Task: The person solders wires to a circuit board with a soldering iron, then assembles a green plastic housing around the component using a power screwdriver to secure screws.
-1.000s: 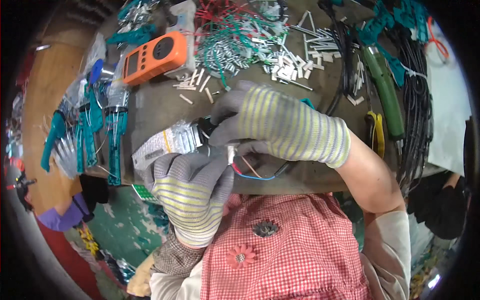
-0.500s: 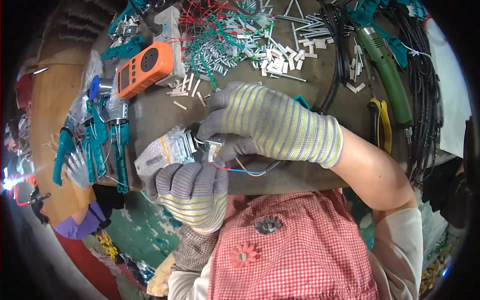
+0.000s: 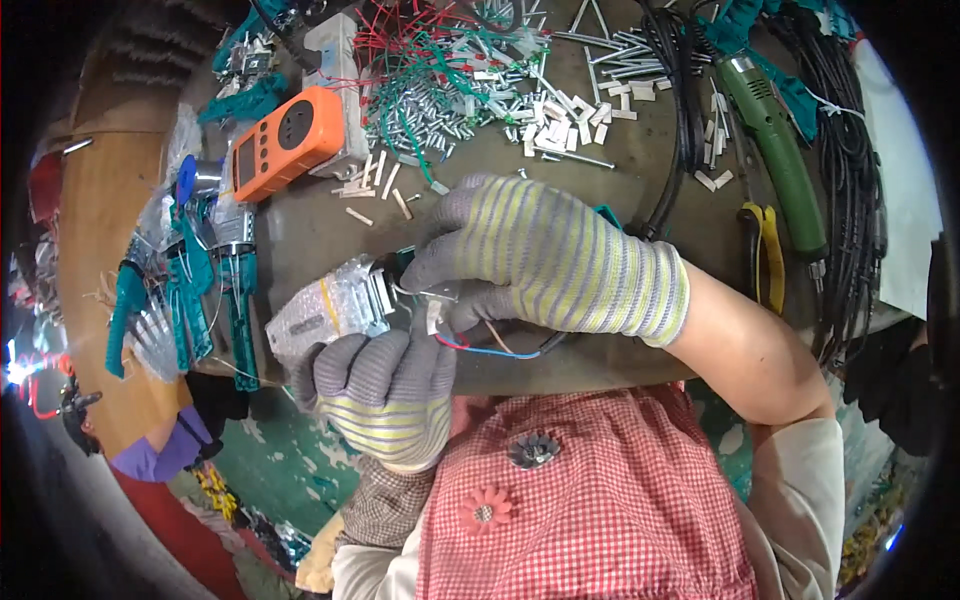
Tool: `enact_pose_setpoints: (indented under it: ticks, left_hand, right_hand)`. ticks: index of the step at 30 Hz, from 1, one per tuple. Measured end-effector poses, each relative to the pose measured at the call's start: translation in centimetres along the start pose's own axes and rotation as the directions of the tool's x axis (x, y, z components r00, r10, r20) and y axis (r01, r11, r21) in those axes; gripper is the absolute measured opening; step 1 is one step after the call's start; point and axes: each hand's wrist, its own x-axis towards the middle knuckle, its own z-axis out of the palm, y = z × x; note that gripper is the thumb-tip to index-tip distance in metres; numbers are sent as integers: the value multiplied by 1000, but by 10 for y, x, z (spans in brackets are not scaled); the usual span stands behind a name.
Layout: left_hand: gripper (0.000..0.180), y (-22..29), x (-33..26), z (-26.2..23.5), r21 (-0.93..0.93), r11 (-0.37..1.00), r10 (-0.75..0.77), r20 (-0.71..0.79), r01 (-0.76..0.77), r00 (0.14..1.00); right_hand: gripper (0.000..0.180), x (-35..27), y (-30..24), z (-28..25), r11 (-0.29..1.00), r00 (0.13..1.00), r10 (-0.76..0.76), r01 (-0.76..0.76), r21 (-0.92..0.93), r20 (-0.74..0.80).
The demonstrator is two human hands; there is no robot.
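Both of my hands wear grey gloves striped with yellow-green and meet near the table's front edge. My left hand (image 3: pixel 385 385) is closed, its fingertips against a small white connector (image 3: pixel 434 318). From above, my right hand (image 3: pixel 545 255) pinches a small shiny metal piece (image 3: pixel 440 293) just over the connector. Red, brown and blue wires (image 3: pixel 490 349) run from there to a dark cable under my right hand. Left of the fingers lies a metal-ended part wrapped in bubble wrap (image 3: pixel 325 305) with a yellow band. My fingers hide much of the join.
An orange meter (image 3: pixel 288 143) stands at the back left, near teal-handled parts (image 3: pixel 238 310) and a solder spool (image 3: pixel 198 178). Screws (image 3: pixel 430 115) and white pieces (image 3: pixel 565 120) are heaped at the back. Yellow-handled pliers (image 3: pixel 768 258), a green tool (image 3: pixel 775 160) and black cables (image 3: pixel 835 180) lie right.
My right hand shifts very slightly, and its fingers stay pinched. The white connector and the wires tilt and move a little to the right. My left hand keeps its curl.
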Motion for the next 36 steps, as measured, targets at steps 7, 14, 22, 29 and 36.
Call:
enact_pose_setpoints:
  ticks: [7, 14, 22, 29, 36]
  left_hand:
    - [30, 7, 21, -10, -11, 987, -158, -44, 157, 987]
    - [26, 3, 22, -15, -213, 971, -75, 142, 105, 987]
    - [37, 3, 6, -17, 11, 998, -69, 34, 69, 997]
    - [29, -5, 1, -10, 120, 990, 81, -4, -80, 997]
    - [33, 0, 1, -8, 34, 997, -72, -45, 73, 996]
  right_hand:
    - [42, 0, -3, 3, 998, 999, -17, 20, 65, -40]
    - [42, 2, -10, -3, 991, 992, 121, -123, 57, 31]
    - [40, -1, -5, -2, 992, 996, 88, -88, 94, 13]
    - [40, 0, -1, 2, 996, 1000, -12, 14, 85, -29]
    - [39, -1, -6, -7, 986, 992, 126, -128, 104, 29]
